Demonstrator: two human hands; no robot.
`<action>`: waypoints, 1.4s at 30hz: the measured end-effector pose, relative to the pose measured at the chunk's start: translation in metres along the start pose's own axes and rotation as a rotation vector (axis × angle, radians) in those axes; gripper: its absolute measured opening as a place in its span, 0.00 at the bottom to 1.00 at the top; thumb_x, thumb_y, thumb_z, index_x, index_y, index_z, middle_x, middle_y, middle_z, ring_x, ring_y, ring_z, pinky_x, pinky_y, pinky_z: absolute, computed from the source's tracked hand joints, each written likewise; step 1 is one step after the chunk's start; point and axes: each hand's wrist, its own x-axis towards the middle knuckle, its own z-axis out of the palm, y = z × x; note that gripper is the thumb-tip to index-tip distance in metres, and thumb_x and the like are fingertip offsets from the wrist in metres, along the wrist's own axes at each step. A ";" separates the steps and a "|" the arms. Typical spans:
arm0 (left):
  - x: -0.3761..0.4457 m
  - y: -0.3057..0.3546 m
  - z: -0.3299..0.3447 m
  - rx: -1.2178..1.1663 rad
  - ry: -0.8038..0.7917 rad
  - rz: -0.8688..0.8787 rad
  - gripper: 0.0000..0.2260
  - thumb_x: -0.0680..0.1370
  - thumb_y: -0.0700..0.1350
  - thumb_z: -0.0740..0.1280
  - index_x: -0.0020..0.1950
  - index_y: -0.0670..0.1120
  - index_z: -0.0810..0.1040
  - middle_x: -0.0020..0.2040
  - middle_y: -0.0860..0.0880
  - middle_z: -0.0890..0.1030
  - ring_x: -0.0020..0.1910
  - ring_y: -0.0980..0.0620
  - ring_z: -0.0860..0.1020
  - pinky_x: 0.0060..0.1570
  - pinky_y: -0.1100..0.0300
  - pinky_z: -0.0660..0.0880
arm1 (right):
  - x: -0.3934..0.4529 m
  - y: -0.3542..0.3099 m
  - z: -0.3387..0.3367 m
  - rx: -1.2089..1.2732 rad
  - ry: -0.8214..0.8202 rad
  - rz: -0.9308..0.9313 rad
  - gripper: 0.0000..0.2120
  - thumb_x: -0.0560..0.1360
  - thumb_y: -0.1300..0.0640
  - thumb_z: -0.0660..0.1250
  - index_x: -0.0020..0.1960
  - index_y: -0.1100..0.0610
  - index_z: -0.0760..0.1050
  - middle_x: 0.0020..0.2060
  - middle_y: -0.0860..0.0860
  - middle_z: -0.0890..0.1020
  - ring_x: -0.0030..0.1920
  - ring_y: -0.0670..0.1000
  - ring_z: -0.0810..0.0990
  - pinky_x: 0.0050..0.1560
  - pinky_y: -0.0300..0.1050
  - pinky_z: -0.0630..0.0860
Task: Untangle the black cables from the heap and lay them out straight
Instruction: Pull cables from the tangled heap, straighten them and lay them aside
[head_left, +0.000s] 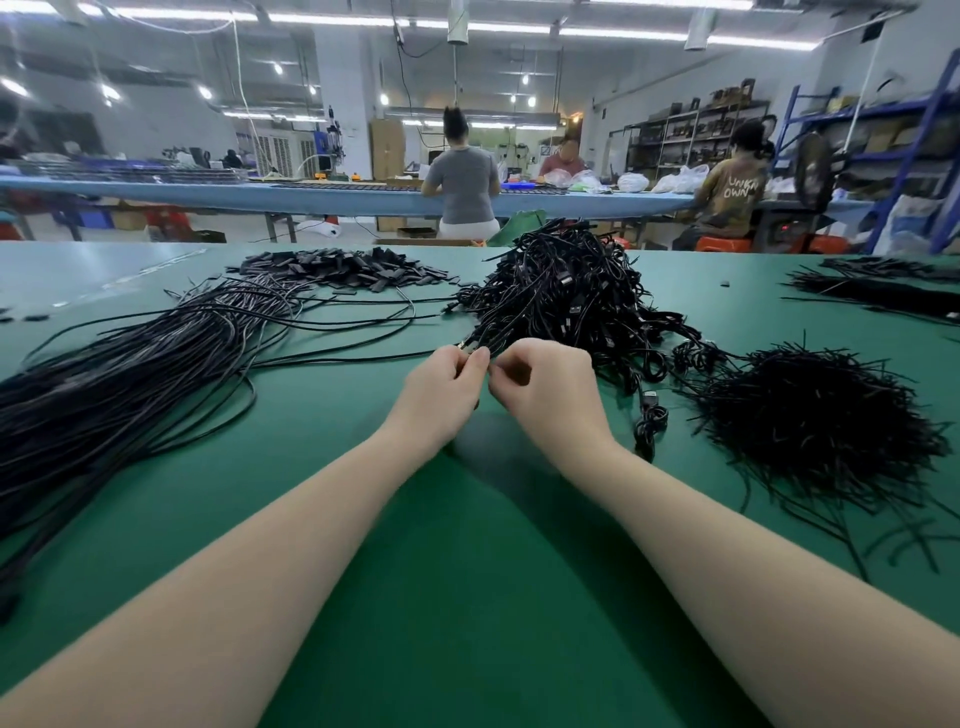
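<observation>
A tall tangled heap of black cables (566, 291) rises on the green table (467, 571) just beyond my hands. My left hand (441, 395) pinches a cable end with a metal plug at the heap's near edge. My right hand (545, 389) sits close beside it, fingers curled round the same strands. To the left lies a long bundle of straightened black cables (130, 374), fanning toward the table's left edge.
A bushy pile of short black ties (815, 415) lies at the right. Small flat black pieces (343, 267) are heaped at the back left. More black strands (883, 286) lie far right. People work at a blue bench behind.
</observation>
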 end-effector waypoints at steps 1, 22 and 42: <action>-0.001 0.006 -0.003 -0.021 -0.039 -0.057 0.15 0.81 0.54 0.58 0.39 0.46 0.71 0.29 0.50 0.74 0.26 0.51 0.72 0.33 0.59 0.68 | 0.000 0.000 -0.002 -0.091 0.028 -0.092 0.07 0.73 0.59 0.68 0.38 0.60 0.78 0.35 0.52 0.80 0.35 0.53 0.77 0.36 0.46 0.72; 0.005 0.025 -0.052 -0.293 -0.312 -0.127 0.15 0.77 0.35 0.60 0.50 0.49 0.84 0.36 0.54 0.82 0.35 0.57 0.81 0.31 0.67 0.75 | -0.001 0.002 0.002 0.178 0.012 0.018 0.05 0.75 0.62 0.66 0.41 0.55 0.75 0.38 0.46 0.77 0.39 0.43 0.76 0.40 0.40 0.70; -0.002 0.022 -0.026 -0.425 -0.209 -0.135 0.08 0.80 0.48 0.65 0.53 0.44 0.75 0.32 0.52 0.80 0.29 0.57 0.77 0.34 0.62 0.75 | 0.000 -0.004 -0.008 -0.154 0.136 -0.354 0.04 0.74 0.66 0.66 0.42 0.65 0.77 0.38 0.58 0.77 0.33 0.62 0.75 0.34 0.50 0.72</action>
